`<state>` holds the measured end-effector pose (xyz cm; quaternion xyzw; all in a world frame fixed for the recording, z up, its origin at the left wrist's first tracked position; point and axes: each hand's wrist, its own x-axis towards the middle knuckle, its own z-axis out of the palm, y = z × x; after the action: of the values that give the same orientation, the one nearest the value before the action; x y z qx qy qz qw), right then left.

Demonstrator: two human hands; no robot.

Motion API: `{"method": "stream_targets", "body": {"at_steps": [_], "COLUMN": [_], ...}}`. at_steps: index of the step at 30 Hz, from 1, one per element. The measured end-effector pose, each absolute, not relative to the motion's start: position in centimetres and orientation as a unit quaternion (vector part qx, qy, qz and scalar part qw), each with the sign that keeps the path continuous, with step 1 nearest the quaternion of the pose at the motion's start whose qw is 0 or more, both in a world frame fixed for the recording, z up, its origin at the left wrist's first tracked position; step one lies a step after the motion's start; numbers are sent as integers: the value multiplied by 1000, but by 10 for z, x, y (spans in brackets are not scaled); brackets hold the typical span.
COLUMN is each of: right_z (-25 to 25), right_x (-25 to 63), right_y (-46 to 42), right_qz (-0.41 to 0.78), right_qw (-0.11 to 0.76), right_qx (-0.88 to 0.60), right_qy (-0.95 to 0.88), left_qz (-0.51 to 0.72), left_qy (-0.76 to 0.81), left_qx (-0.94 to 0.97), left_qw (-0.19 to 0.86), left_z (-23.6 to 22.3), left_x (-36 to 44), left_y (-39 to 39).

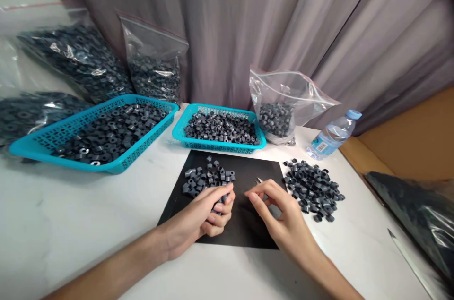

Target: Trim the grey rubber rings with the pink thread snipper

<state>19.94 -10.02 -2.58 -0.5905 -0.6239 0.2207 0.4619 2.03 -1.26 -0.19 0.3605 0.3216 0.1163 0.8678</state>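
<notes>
Around small dark grey hollow pieces (224, 198), the left hand (203, 211) is curled, its fingers folded inward and the thumb laid over the top; how many pieces are enclosed cannot be seen. Just to the right of that grip, the right hand (289, 217) is held with thumb and index fingertip brought close together; whether anything is pinched there cannot be told. Just beyond these fingertips the pointed metal tips of a tool (259, 180) are seen, the rest being hidden by the hand, so whether it is held cannot be told. Beneath both hands a black mat (244, 231) is spread on the white table (85, 224). Just beyond the left grip, more such pieces are gathered in a loose heap (200, 179) on the mat, while to the right of the right hand a pile of dark grey caps or rings (314, 189) is heaped. Farther ahead of the grips, a blue basket (220, 145) is filled with similar pieces; by its right end a clear zip bag (276, 118) is placed, and a water bottle (333, 135) is tilted in view beyond the pile.
</notes>
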Motion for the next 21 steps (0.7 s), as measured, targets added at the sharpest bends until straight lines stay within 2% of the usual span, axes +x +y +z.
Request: {"method": "stream_targets", "body": {"at_steps": [5, 8, 11, 13, 15, 16, 18, 21], "right_z": [-30, -36, -41, -43, -44, -44, -43, -44], "right_x": [198, 195, 190, 185, 181, 179, 177, 174], "right_y": [-99, -101, -103, -105, -106, -105, -104, -101], "right_qz": [176, 114, 66, 50, 36, 27, 5, -40], "right_qw": [445, 416, 370, 352, 346, 343, 340, 347], "right_qx": [-583, -572, -566, -565, -561, -557, -554, -548], "right_qy": [-657, -697, -734, -745, -752, -756, -760, -760], "left_qz": [101, 161, 239, 304, 361, 365, 281, 217], "left_qy": [348, 348, 346, 316, 271, 236, 198, 190], "left_qx": [466, 565, 661, 755, 854, 888, 938, 954], "left_qw": [807, 731, 621, 488, 260, 149, -37, -84], "left_z": [0, 8, 37, 69, 105, 122, 148, 165], "left_x": [17, 21, 38, 59, 85, 100, 129, 165], "left_y": [-13, -7, 10, 28, 46, 55, 70, 86]}}
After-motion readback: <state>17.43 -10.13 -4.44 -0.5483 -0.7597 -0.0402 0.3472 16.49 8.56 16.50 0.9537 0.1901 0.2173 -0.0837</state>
